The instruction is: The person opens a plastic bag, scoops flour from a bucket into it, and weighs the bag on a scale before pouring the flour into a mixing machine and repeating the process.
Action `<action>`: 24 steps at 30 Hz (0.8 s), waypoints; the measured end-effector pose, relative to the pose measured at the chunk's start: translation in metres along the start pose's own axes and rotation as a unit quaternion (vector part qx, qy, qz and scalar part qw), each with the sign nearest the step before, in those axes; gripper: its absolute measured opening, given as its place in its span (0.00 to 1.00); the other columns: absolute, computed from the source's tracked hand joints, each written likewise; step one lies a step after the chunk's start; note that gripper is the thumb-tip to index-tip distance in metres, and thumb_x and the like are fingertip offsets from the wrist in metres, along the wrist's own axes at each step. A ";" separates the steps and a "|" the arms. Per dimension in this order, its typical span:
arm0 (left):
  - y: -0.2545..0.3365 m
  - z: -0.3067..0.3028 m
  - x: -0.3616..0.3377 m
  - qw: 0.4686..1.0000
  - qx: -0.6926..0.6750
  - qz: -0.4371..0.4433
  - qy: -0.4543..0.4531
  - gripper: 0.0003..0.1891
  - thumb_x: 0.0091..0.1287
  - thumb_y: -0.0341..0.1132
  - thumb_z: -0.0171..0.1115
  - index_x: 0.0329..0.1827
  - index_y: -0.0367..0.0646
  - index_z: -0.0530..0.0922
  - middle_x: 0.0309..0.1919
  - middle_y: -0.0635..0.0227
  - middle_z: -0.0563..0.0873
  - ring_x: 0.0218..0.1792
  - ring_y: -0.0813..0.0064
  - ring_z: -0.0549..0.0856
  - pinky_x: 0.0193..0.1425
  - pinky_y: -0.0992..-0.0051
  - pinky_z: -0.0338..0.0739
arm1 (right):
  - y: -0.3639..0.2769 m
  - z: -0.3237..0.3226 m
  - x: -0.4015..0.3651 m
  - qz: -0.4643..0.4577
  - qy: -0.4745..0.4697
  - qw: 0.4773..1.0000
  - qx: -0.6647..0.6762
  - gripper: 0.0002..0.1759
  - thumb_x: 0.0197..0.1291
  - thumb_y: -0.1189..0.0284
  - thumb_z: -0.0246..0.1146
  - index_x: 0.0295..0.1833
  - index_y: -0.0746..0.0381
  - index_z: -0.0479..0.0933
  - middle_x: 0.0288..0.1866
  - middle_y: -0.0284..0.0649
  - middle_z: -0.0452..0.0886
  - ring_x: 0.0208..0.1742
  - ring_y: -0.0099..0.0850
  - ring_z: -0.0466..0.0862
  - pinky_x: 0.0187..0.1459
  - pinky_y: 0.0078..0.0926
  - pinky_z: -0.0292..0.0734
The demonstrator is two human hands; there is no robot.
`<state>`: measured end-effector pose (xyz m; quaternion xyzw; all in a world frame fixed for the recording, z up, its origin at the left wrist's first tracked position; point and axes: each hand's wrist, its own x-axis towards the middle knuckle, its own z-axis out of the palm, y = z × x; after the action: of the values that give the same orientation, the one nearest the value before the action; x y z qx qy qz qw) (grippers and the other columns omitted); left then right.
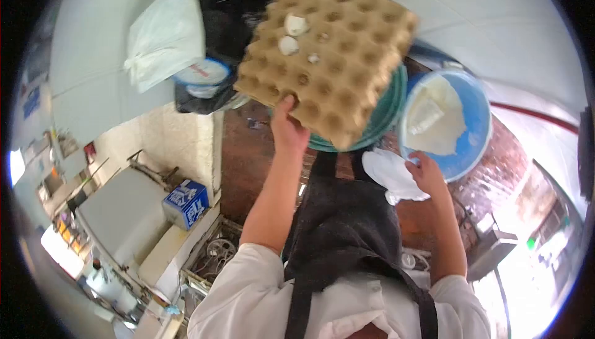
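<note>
My left hand [290,129] grips the near edge of a stack of cardboard egg trays [347,44], thumb on top. Two larger pieces of white eggshell [296,25] and some small bits lie in its hollows; no whole egg shows. The trays are held tilted over a green tub [396,97], hiding most of it. My right hand [426,175] is closed, fingertips pinching the edge of a thin white bag [387,171] that hangs below the rim of a blue tub [477,125]. White powder [443,122] and a pale scoop-like piece [426,116] lie inside that tub.
A white sack [170,35], a black plastic bag [226,13] and a white-and-blue container [203,74] are at the upper left. Lower left stands a blue box [186,202] beside a machine with a grey cover [121,215]. A red-brown floor [248,153] shows between them.
</note>
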<state>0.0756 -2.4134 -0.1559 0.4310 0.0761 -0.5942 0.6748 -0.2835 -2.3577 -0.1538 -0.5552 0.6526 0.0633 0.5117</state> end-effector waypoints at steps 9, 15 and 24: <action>-0.058 -0.052 0.030 0.957 0.247 -0.070 0.133 0.31 0.68 0.48 0.64 0.68 0.41 0.66 0.65 0.56 0.73 0.65 0.54 0.73 0.68 0.46 0.66 | -0.058 -0.034 -0.029 -0.032 0.120 0.981 0.150 0.16 0.64 0.65 0.64 0.51 0.63 0.78 0.25 0.42 0.78 0.27 0.26 0.77 0.32 0.25 0.72; -0.108 -0.028 -0.049 0.788 0.372 -0.486 0.060 0.38 0.64 0.60 0.62 0.67 0.38 0.68 0.59 0.52 0.78 0.62 0.57 0.77 0.62 0.50 0.72 | -0.094 -0.055 -0.082 -0.103 0.179 0.929 0.308 0.11 0.64 0.70 0.62 0.49 0.63 0.80 0.30 0.32 0.79 0.28 0.19 0.72 0.30 0.21 0.68; -0.183 0.034 -0.020 0.853 0.289 -0.382 -0.209 0.28 0.66 0.32 0.64 0.68 0.35 0.66 0.51 0.60 0.83 0.50 0.71 0.83 0.58 0.68 0.77 | -0.065 -0.021 -0.127 -0.148 0.127 0.971 0.136 0.05 0.60 0.73 0.65 0.40 0.61 0.83 0.26 0.39 0.83 0.24 0.27 0.82 0.29 0.26 0.76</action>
<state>-0.1032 -2.4074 -0.2126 0.4092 -0.0826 -0.8765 0.2397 -0.2625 -2.3123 -0.0189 -0.5741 0.6251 -0.1737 0.4995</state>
